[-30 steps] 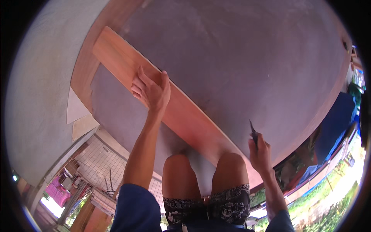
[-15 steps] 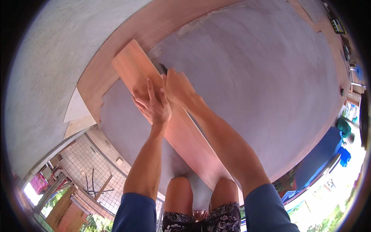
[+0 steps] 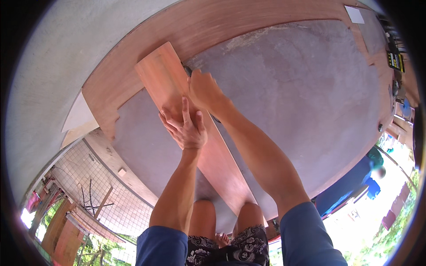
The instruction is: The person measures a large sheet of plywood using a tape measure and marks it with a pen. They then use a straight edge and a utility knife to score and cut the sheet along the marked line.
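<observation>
A long reddish-brown wooden board slants across the grey tabletop, from the far left toward my knees. My left hand lies on its face with fingers spread, pressing rather than gripping. My right hand is closed at the board's right long edge, just beyond the left hand. A dark tool pokes out past the right fist. My fingers hide most of it, so its kind cannot be made out.
The grey table has a reddish wooden border. A pale wall rises at the left, near a wire mesh panel. A white piece and small items, including a black-and-yellow box, lie along the far right.
My right hand with the dark tool has moved a little toward the board's far end. My left hand rests slightly nearer to me on the board. The whole view has shifted.
</observation>
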{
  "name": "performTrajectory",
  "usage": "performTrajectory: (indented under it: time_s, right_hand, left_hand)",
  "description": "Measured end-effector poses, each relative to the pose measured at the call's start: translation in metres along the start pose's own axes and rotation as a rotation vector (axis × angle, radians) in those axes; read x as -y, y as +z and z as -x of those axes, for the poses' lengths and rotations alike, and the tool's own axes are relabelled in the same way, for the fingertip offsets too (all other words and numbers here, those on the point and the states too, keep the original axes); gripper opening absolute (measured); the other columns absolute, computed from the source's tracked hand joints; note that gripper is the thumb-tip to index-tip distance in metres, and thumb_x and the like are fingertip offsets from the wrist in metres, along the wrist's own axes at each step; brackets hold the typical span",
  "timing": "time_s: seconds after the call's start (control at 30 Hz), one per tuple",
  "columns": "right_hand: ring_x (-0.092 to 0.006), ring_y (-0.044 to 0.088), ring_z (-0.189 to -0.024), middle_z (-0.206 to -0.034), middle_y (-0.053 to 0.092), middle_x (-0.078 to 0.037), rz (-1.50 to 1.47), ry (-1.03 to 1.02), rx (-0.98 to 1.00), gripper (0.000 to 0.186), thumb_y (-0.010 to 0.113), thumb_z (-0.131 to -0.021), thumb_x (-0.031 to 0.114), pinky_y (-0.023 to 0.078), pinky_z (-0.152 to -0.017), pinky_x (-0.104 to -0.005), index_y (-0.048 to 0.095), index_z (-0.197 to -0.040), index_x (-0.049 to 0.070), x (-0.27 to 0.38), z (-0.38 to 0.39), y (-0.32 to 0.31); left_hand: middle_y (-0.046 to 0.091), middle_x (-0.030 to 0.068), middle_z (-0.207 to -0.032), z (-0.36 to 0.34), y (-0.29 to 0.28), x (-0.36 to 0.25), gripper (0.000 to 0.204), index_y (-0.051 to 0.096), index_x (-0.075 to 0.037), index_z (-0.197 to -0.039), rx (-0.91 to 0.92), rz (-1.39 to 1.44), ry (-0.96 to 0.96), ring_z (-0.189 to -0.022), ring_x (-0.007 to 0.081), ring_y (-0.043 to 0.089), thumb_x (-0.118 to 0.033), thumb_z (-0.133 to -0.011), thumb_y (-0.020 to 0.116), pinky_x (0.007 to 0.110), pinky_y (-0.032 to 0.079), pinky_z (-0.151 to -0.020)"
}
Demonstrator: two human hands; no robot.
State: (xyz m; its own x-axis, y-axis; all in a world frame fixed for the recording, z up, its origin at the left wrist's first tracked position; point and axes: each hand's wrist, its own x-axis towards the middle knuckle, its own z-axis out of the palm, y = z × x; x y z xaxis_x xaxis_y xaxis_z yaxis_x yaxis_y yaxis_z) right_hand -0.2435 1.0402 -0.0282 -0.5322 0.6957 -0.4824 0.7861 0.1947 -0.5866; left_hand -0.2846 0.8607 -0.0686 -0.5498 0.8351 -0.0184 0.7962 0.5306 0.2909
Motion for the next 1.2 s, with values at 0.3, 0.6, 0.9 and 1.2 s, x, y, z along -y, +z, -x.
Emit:
performTrajectory:
  time_s: [0.3, 0.6, 0.9, 1.2]
  right_hand:
    - [-0.0409, 0.077, -0.098, -0.102, 0.071, -0.027, 0.184, 0.04, 0.167, 0.028, 0.071, -0.097, 0.019, 0.064, -0.078, -0.0453, 0.08, -0.103, -0.006, -0.002, 0.003, 0.013]
    - [-0.0502, 0.075, -0.102, -0.102, 0.071, -0.033, 0.02, 0.219, 0.033, 0.031, 0.065, -0.1, 0.016, 0.064, -0.083, -0.0546, 0.062, -0.116, -0.01, 0.001, 0.066, 0.02]
    - [-0.0504, 0.074, -0.094, -0.099, 0.074, -0.031, -0.153, 0.471, 0.235, 0.019, 0.06, -0.104, 0.01, 0.059, -0.081, -0.0602, 0.055, -0.115, -0.005, -0.063, 0.294, 0.035]
    - [-0.0469, 0.065, -0.091, -0.098, 0.065, -0.027, -0.026, 0.88, -0.231, 0.065, 0.09, -0.089, 0.043, 0.052, -0.08, -0.0532, 0.053, -0.114, -0.004, -0.255, 0.532, 0.081]
  left_hand:
    - [0.006, 0.0316, -0.17, 0.004, -0.003, 0.004, 0.067, 0.035, -0.04, -0.17, 0.035, 0.052, 0.006, -0.156, 0.0619, 0.011, -0.048, -0.108, 0.059, 0.074, 0.025, -0.124]
    - [0.007, 0.028, -0.171, -0.002, -0.005, 0.003, 0.068, 0.038, -0.039, -0.169, 0.035, 0.051, -0.004, -0.157, 0.0601, 0.011, -0.044, -0.106, 0.062, 0.073, 0.028, -0.123]
    - [0.008, 0.0321, -0.168, -0.003, 0.001, 0.006, 0.071, 0.033, -0.036, -0.17, 0.056, -0.029, 0.023, -0.155, 0.0598, 0.011, -0.065, -0.107, 0.051, 0.073, 0.032, -0.119]
    - [0.017, 0.0443, -0.156, 0.001, 0.003, 0.0, 0.116, 0.026, -0.032, -0.17, 0.135, -0.165, -0.044, -0.151, 0.0582, 0.017, -0.093, -0.08, 0.065, 0.072, 0.035, -0.114]
